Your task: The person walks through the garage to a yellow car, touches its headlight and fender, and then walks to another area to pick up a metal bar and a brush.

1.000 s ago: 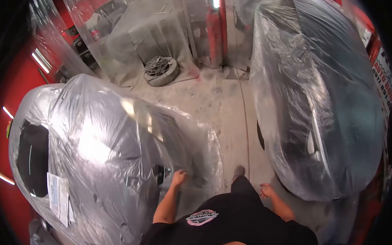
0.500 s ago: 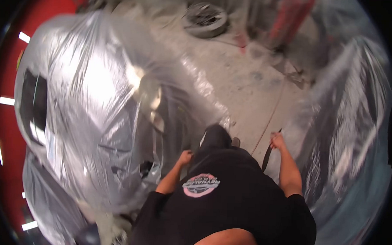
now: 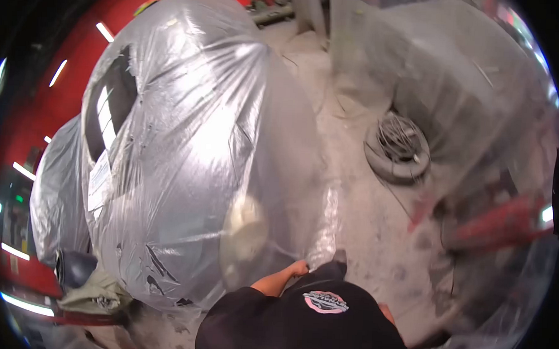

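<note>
My left hand [image 3: 299, 268] is low in front of my body, close to the plastic-draped car [image 3: 193, 152]. Its fingers look curled closed; what they hold, if anything, I cannot make out. On my right, only a sliver of skin shows past my black shirt [image 3: 354, 327], and the fingers there are hidden. Clear plastic sheeting covers the car, with a dark gap at one window and small tears low down. A pale rounded lamp [image 3: 246, 223] shows through the sheet near my left hand.
A coiled hose or cable [image 3: 399, 142] lies in a tyre-like ring on the dusty floor [image 3: 359, 209]. Farther right is a blurred red piece of equipment [image 3: 499, 224]. Another sheeted shape [image 3: 446, 63] stands behind. A red wall [image 3: 65, 84] runs along the left.
My view has swung to the right, and the draped car and hose ring appear farther along. My right hand, earlier gripping a dark strip-like thing, has gone behind my body.
</note>
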The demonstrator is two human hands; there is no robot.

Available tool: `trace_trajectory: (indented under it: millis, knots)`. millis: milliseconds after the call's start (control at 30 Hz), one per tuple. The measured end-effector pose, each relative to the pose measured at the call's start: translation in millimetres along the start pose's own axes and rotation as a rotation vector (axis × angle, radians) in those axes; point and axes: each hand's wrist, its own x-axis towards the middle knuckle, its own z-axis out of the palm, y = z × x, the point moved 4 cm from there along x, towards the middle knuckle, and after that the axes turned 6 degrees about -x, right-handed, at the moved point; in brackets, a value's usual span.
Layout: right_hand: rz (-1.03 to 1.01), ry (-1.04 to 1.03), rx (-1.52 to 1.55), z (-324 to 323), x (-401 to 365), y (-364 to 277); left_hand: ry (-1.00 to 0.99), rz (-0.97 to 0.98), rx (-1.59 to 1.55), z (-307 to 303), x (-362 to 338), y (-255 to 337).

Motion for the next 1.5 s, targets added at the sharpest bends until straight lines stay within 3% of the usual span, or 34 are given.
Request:
trace_trajectory:
  millis: [67,100,167,267,433,500,533,567,633,767,833,900,933,967,1033,1100,1133,1167,1200,1233,1300,1333,1367,1400,1500]
  knots:
    - [-0.083,0.019,0.225,-91,-40,-82,-0.085,-0.234,0.076,-62,56,87]
    - [-0.102,0.008,0.230,-115,-16,-95,-0.002,-0.199,-0.085,-91,79,125]
    - [0.179,0.298,0.563,-195,31,-104,0.101,-0.152,-0.250,-139,131,181]
    - [0.160,0.354,0.656,-295,113,-144,0.214,-0.029,-0.282,-205,210,248]
    - [0.003,0.237,0.417,-425,256,-240,0.294,-0.122,-0.392,-245,324,262]
    - [-0.032,0.185,0.314,-466,315,-271,0.315,-0.273,-0.388,-255,364,232]
    - [-0.100,0.142,0.193,-501,356,-295,0.217,-0.204,-0.292,-255,385,205]
    - [-0.237,0.145,0.061,-533,368,-341,0.110,-0.123,-0.180,-267,379,223]
    - [-0.011,-0.003,0.225,-590,404,-406,0.209,-0.362,-0.282,-282,371,261]
    - [-0.024,-0.044,0.010,-699,533,-518,0.379,-0.423,-0.469,-341,401,293]
    - [-0.253,0.077,-0.117,-749,603,-591,0.447,-0.435,-0.532,-380,434,300]
    - [-0.361,0.097,-0.045,-777,666,-668,0.504,-0.410,-0.575,-413,472,290]
    - [-0.506,0.148,-0.163,-783,712,-701,0.376,-0.400,-0.555,-431,511,262]
    - [-0.649,0.202,-0.296,-794,753,-731,0.366,-0.396,-0.568,-454,536,265]
    - [-0.414,0.107,0.042,-789,734,-827,0.431,-0.419,-0.608,-540,590,276]
    - [-0.401,-0.015,0.071,-777,732,-894,0.425,-0.368,-0.525,-625,655,276]
    - [-0.397,-0.083,-0.029,-774,730,-930,0.572,-0.399,-0.757,-664,683,289]
    - [-0.392,-0.161,-0.120,-771,737,-955,0.585,-0.374,-0.783,-713,700,322]
    - [-0.714,-0.018,-0.463,-768,802,-947,0.537,-0.246,-0.535,-765,726,336]
    - [-0.608,-0.045,-0.338,-778,788,-978,0.549,-0.222,-0.494,-806,740,365]
    - [-0.502,-0.303,-0.307,-790,831,-1002,0.582,0.040,-0.315,-879,781,397]
    - [-0.422,-0.166,-0.075,-802,838,-1007,0.390,-0.111,-0.402,-916,802,416]
    - [-0.375,-0.025,0.043,-822,804,-1055,0.488,-0.137,-0.640,-945,803,464]
    - [-0.328,-0.019,0.028,-836,822,-1067,0.538,-0.103,-0.685,-973,816,487]
    - [-0.174,-0.059,-0.016,-867,877,-1092,0.582,-0.110,-0.764,-1020,864,489]
